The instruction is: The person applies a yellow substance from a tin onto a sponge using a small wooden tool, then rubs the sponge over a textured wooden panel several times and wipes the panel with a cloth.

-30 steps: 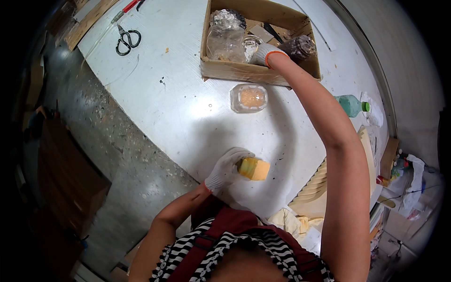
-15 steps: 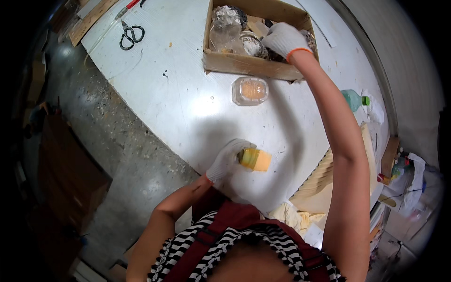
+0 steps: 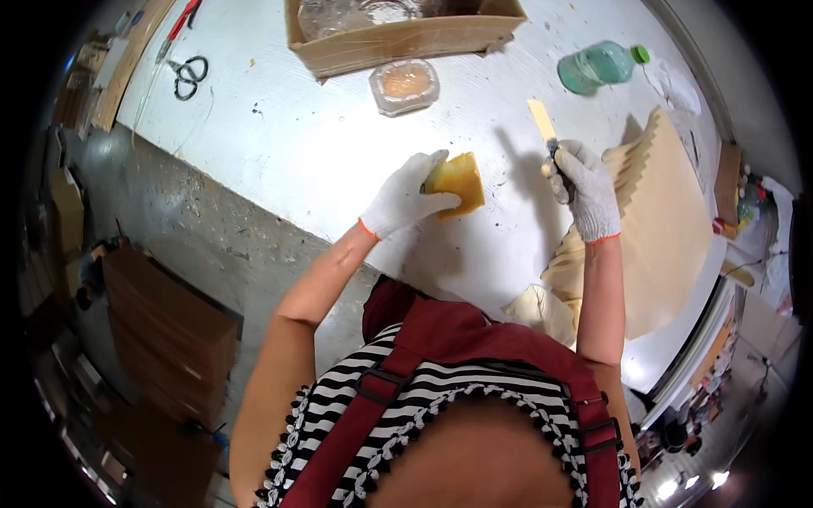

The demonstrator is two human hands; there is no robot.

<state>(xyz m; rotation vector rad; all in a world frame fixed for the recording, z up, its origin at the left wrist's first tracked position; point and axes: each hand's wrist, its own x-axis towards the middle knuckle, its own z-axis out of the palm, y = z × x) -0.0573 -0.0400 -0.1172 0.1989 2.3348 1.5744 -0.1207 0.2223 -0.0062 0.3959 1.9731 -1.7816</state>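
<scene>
My left hand (image 3: 413,196), in a white knit glove with an orange cuff, holds a squarish amber-yellow block (image 3: 461,184) just above the white table. Its fingers and thumb press round the block's left side. Over to the right, my right hand (image 3: 584,186), gloved alike, is closed round a flat tool (image 3: 543,124) with a pale yellow, strip-like end and a dark middle part. The strip points away from me, and the fist hides much of the tool, so its exact kind cannot be made out. A gap separates the tool from the block.
Beyond my hands a clear plastic tub (image 3: 405,87) with orange-tan contents stands before a cardboard box (image 3: 406,44) of odds and ends. A green bottle (image 3: 597,68) lies at far right. Black-handled scissors (image 3: 190,78) lie far left. Cream pleated sheets (image 3: 665,229) lie beside my right forearm.
My right hand has come out of the cardboard box and back toward me with the flat tool in it. My left hand has turned the block, showing a broader amber face.
</scene>
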